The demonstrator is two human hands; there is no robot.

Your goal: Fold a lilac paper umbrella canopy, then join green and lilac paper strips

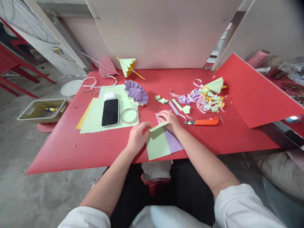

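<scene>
A light green sheet of paper (158, 146) lies near the table's front edge, its far end folded up into a narrow raised strip. My left hand (138, 136) pinches the left end of that fold between thumb and fingers. At the right end, my right hand (170, 121) has its fingers curled over the far side of the fold; the fingertips are partly hidden. Beneath the green sheet lies a purple sheet of paper (174, 141), which shows on the right and behind my right hand. A utility knife (205, 121) with an orange handle rests to the right.
On the left, a phone (110, 112) and a tape roll (129, 116) lie on green sheets (91, 115). Behind stand a pleated purple fan (136, 92) and paper umbrellas (128, 66). Paper scraps (204, 99) pile up at right, beside a tilted red board (258, 95).
</scene>
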